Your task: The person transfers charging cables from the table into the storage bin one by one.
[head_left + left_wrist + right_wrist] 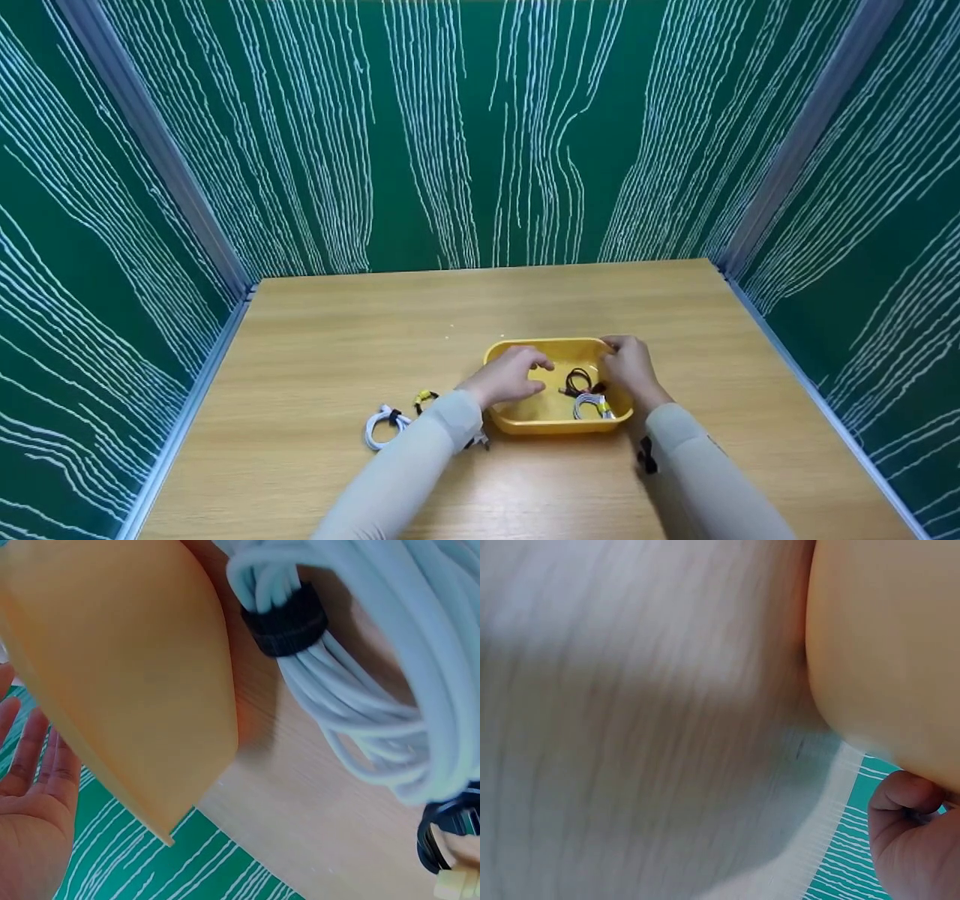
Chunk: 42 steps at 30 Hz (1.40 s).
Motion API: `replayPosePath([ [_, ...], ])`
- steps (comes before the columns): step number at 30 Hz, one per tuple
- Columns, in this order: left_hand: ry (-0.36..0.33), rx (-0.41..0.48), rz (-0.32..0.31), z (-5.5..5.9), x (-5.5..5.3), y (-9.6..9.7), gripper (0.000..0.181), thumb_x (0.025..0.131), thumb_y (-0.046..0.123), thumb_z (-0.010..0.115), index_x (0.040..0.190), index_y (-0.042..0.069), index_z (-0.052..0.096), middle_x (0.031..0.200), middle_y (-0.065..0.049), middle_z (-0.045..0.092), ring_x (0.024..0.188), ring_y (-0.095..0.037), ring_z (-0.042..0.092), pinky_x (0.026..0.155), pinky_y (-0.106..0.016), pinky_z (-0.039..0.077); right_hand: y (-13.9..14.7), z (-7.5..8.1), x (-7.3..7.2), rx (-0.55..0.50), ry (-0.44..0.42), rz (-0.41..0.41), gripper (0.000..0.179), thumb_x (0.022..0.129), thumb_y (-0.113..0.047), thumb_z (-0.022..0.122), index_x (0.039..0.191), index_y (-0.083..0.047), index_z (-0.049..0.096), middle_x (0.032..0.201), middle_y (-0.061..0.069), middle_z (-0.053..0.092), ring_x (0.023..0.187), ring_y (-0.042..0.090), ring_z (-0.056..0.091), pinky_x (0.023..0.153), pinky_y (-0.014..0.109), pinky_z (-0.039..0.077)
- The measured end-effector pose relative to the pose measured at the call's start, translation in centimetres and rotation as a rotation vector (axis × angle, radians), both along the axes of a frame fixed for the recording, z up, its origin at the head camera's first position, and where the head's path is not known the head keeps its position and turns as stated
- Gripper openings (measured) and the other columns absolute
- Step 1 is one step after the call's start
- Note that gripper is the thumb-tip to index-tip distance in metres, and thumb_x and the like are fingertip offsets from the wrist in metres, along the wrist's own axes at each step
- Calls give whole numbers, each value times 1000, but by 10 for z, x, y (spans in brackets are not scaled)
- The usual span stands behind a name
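A yellow plastic bin (566, 427) stands on the table. Inside it lie a coiled black cable (576, 384) and a coiled white cable (589, 405) with a yellow tie, both toward the right end. My left hand (514, 375) reaches over the bin's left wall, its fingers loosely bent and nothing between them. In the left wrist view that hand (34, 802) shows beyond the bin's rim, partly cut off. My right hand (631, 366) grips the right rim at the far corner; the right wrist view shows its bent thumb (906, 790) against the bin's edge.
Left of the bin, a bundled white cable (352, 705) with a black strap lies beside a black cable (426, 399) with a yellow piece. My left sleeve partly hides another cable end (480, 441). A small black object (646, 456) sits by the right forearm. Green, white-streaked walls (427, 135) surround the table.
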<state>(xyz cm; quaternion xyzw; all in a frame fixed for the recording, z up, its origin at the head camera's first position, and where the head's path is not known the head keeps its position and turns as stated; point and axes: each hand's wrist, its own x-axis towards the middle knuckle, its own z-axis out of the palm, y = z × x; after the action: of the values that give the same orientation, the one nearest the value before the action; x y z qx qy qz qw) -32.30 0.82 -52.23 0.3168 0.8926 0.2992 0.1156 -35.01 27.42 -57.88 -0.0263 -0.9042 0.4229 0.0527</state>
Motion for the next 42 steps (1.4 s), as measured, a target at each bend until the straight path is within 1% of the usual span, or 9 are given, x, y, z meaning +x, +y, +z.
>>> replayPosePath([
  [5,-22,-7,19,4,0,-5,37,104,14,71,140,11,71,144,-6,70,139,-23,63,120,-39,49,1,-1,0,10,27,-9,30,93,8,60,116,8,79,111,28,79,92,32,69,72,27,51],
  [8,-27,-13,27,6,0,-7,36,104,16,71,141,12,71,145,-4,70,139,-22,62,121,-40,49,1,-1,-1,13,33,-11,30,92,7,60,115,8,79,107,27,79,88,30,68,70,25,50],
  [13,-10,-14,24,6,-1,-10,35,104,17,72,139,13,72,144,-4,71,139,-22,63,121,-39,49,1,-2,-1,21,36,-12,29,93,7,61,115,8,79,108,28,79,90,31,68,71,26,50],
  [18,-4,-11,27,5,-2,-15,35,104,18,73,139,14,72,144,-3,71,138,-22,64,120,-40,50,1,-3,-1,4,26,-4,29,94,6,62,117,9,78,110,30,78,90,31,70,72,25,52],
  [23,-4,2,29,5,-1,-23,37,103,15,73,140,11,71,144,-5,71,135,-25,64,119,-42,51,2,-3,-1,-13,15,-1,31,94,6,60,119,9,78,110,30,78,90,31,70,71,23,51],
  [28,-16,11,56,7,-1,-31,37,103,17,73,140,12,72,141,-3,71,133,-24,64,117,-43,52,2,-2,-1,-21,9,-5,33,92,7,59,117,8,79,108,28,78,89,30,69,70,24,51],
  [33,-5,13,61,9,-2,-38,36,103,19,74,139,12,73,138,-3,72,131,-25,64,116,-42,53,3,-1,-1,1,42,0,29,88,9,58,106,5,81,97,22,78,83,26,64,69,26,48],
  [36,-7,10,68,9,-2,-41,36,103,20,74,138,13,73,137,-4,72,131,-26,64,117,-43,52,3,-2,-1,18,62,3,27,87,10,58,101,4,81,94,19,77,83,26,62,70,27,47],
  [42,-54,44,89,9,0,-48,37,103,17,74,140,11,72,141,-6,70,135,-31,63,118,-46,52,1,-2,0,8,45,-3,32,88,10,59,110,5,81,104,24,79,91,31,68,74,27,50],
])
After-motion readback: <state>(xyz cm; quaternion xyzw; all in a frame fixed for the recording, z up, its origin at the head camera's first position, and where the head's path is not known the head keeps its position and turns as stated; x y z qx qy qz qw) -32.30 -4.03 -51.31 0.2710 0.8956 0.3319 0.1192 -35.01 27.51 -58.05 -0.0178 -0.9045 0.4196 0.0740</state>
